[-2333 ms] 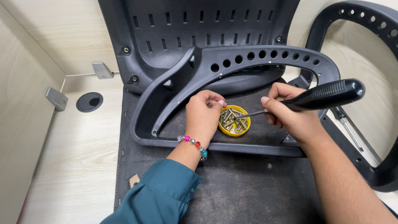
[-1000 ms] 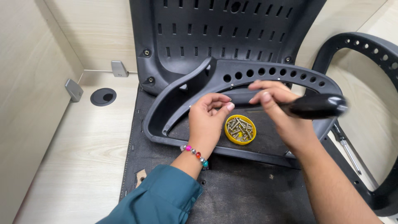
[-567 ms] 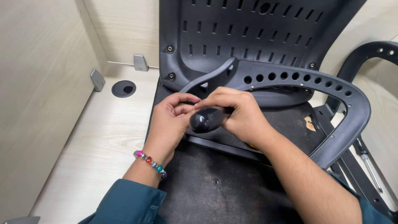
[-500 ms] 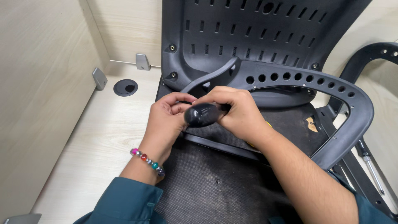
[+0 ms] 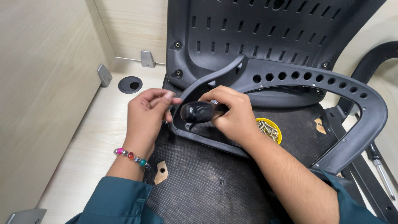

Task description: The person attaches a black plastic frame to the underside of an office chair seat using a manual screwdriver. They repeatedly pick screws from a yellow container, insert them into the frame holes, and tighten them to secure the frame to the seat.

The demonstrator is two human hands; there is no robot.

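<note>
Head view: right hand (image 5: 236,118) keeps screwdriver (image 5: 199,112); left hand (image 5: 147,114) unmoved.

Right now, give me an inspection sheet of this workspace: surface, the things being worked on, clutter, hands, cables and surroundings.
Surface: pale wood-grain desk with a black fabric seat pad lying on it.
Job's things: curved black plastic chair frame with a row of round holes, resting on the pad; black-handled screwdriver at its left end.
Clutter: yellow dish of screws half hidden behind the right wrist; a second screwdriver at the right edge; two small wooden scraps on the pad.
Hands: right hand wrapped around the screwdriver handle; left hand pinching beside the frame's end, what it pinches is hidden.
Cables: nothing seen; round cable port is unused.
Surroundings: slotted black chair back, wood-grain partition walls with metal brackets.
</note>
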